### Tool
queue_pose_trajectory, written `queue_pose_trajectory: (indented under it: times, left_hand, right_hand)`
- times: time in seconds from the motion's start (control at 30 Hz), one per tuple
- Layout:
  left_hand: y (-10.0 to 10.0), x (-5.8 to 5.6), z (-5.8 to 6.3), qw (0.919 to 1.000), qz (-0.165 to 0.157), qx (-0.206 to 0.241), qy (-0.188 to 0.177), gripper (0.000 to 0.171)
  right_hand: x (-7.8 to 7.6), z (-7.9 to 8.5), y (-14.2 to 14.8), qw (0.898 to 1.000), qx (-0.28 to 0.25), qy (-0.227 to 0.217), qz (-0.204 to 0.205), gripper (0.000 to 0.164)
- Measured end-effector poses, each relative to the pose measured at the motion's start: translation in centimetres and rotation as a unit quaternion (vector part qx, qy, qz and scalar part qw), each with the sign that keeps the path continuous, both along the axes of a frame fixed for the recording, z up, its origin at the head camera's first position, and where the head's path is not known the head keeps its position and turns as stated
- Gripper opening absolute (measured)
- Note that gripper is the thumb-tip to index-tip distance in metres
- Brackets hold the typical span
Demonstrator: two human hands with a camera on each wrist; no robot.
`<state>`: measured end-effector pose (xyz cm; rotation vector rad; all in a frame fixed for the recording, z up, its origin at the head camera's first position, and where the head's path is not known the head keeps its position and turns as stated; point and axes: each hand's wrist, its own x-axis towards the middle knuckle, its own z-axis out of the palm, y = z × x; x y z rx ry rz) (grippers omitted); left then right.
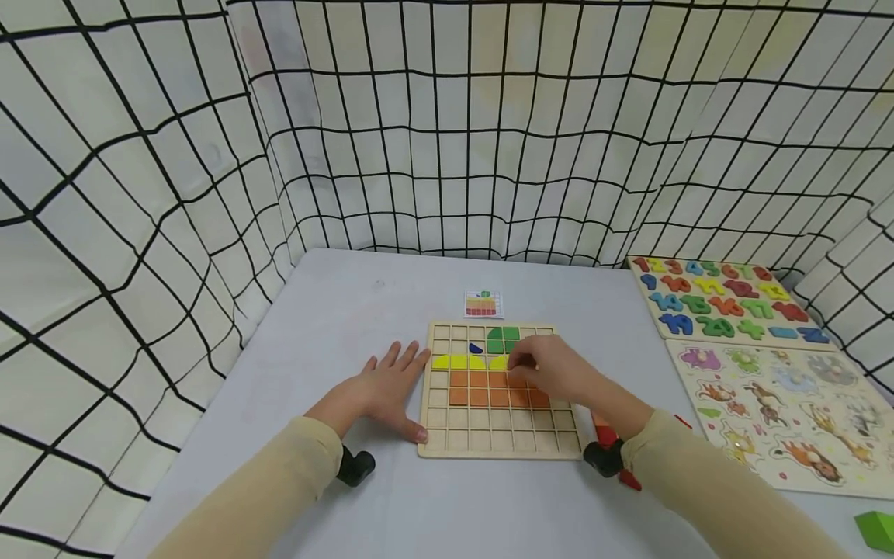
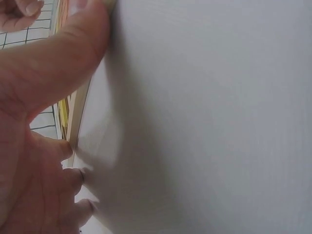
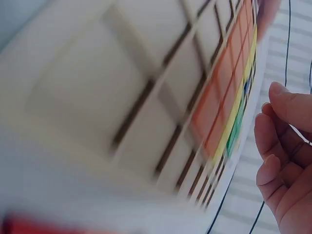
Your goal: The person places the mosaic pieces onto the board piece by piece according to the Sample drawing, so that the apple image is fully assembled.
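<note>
A wooden grid board (image 1: 489, 444) lies on the table with several orange squares (image 1: 478, 388) in two rows. Above them sit yellow pieces (image 1: 457, 362), a small dark blue piece (image 1: 476, 348) and green pieces (image 1: 504, 340). My left hand (image 1: 384, 392) is spread along the board's left side, its thumb touching the lower left corner. Over the board's right half hovers my right hand (image 1: 555, 369), close to the yellow row. In the right wrist view its fingers (image 3: 268, 139) are loosely bent, with nothing visible between them and the thumb.
A small pattern card (image 1: 483, 303) lies behind the board. To the right are a number puzzle (image 1: 726, 299) and an animal puzzle (image 1: 789, 411). Red pieces (image 1: 604, 431) lie partly under the right forearm. A green block (image 1: 874, 531) is at the lower right. Black netting surrounds the table.
</note>
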<state>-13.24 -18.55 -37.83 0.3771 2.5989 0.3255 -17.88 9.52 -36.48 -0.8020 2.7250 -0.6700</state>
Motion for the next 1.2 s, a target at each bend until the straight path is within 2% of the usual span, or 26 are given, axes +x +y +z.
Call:
queue_pose_trajectory:
  times: [0.1, 0.23, 0.4, 0.53, 0.8, 1.07, 1.2]
  left_hand:
    - [0.1, -0.1, -0.1, 1.0, 0.0, -0.004, 0.0, 0.13]
    - [0.1, 0.0, -0.1, 1.0, 0.001, -0.006, -0.001, 0.129]
    - [0.2, 0.0, 0.1, 0.9999, 0.002, -0.013, -0.002, 0.129]
    - [0.2, 0.0, 0.1, 0.9999, 0.003, -0.011, -0.003, 0.13]
    - [0.2, 0.1, 0.0, 1.0, 0.002, -0.006, -0.001, 0.13]
    - [0.1, 0.2, -0.1, 1.0, 0.006, -0.006, -0.003, 0.129]
    - [0.1, 0.1, -0.1, 0.9999, 0.009, -0.007, -0.003, 0.13]
  right_hand:
    - [-0.6, 0.0, 3.8, 0.999, 0.01, 0.005, -0.031, 0.006]
    - [-0.7, -0.1, 8.5, 0.999, 0.026, 0.001, -0.036, 0.008]
    - [-0.2, -0.6, 11.4, 0.997, 0.046, -0.058, -0.029, 0.012]
    - [0.1, -0.8, 11.9, 0.995, 0.048, -0.08, -0.023, 0.016]
    - [0.3, -1.0, 11.5, 0.996, 0.052, -0.07, -0.035, 0.013]
    - [0.1, -0.4, 10.5, 0.999, 0.025, -0.03, -0.036, 0.011]
    - [-0.4, 0.0, 8.5, 1.0, -0.004, -0.007, -0.023, 0.01]
